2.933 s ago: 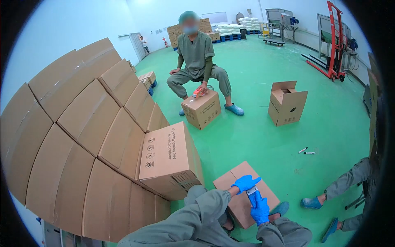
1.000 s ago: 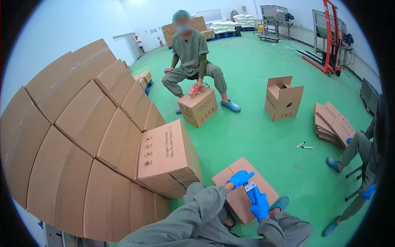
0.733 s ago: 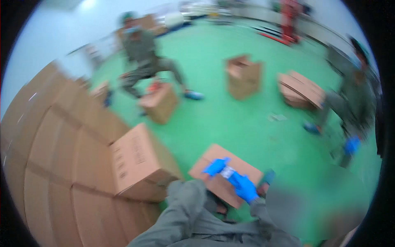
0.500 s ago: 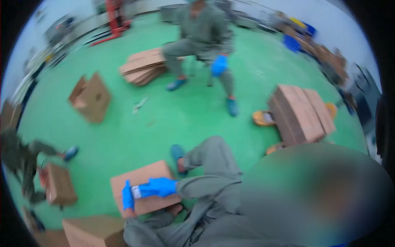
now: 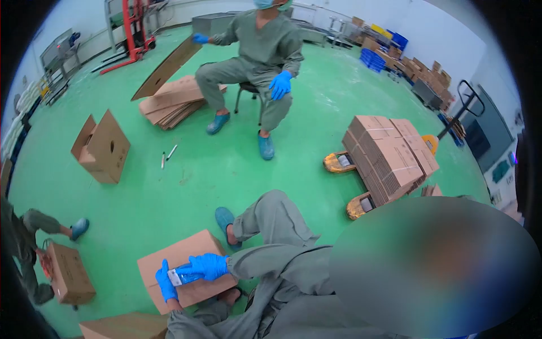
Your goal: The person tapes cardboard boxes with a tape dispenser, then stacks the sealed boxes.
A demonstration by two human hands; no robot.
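Sitting over the green floor (image 5: pixel 169 192), I see an open carton (image 5: pixel 103 148) standing toward its left side. Beyond it a heap of flat cartons (image 5: pixel 169 104) lies beside a seated co-worker (image 5: pixel 254 53), and a stacked load of boxes (image 5: pixel 389 152) sits off to the right. Both my gloved hands are curled on a small white tool (image 5: pixel 179 276) pressed to the top of the cardboard box (image 5: pixel 192 250) at my feet, near its left edge: left hand (image 5: pixel 166 282) wrapped round one end, right hand (image 5: pixel 206 265) closed over the other.

Matt brown cardboard box (image 5: pixel 186 260), glossy blue rubber gloves (image 5: pixel 206 265), smooth green floor (image 5: pixel 186 169).
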